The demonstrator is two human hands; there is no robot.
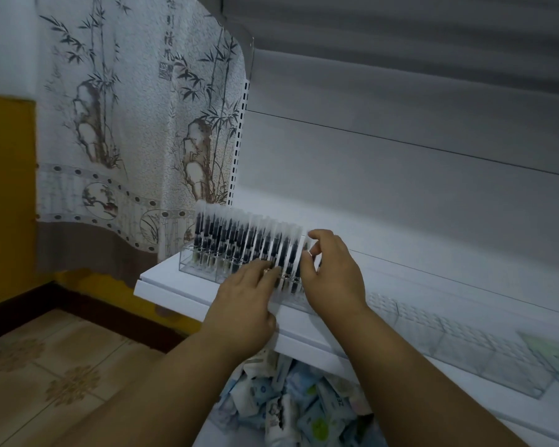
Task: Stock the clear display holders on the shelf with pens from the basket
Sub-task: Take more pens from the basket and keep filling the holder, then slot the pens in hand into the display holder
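Note:
A clear display holder (188, 264) stands at the left end of the white shelf (175, 290), packed with several upright pens (236, 240) that have dark barrels and frosted white caps. My right hand (333, 272) pinches the rightmost pen (304, 250) at the end of the row. My left hand (244, 295) rests against the front of the holder, its fingertips touching the lower parts of the pens. Below the shelf lies a pile of packaged stationery (304, 411); the basket itself cannot be made out.
More clear holders (459, 346) without pens run along the shelf to the right. A bamboo-print curtain (126, 124) hangs at the left. The shelf's back panel (400, 188) rises behind the pens. Tiled floor (46, 375) lies at the lower left.

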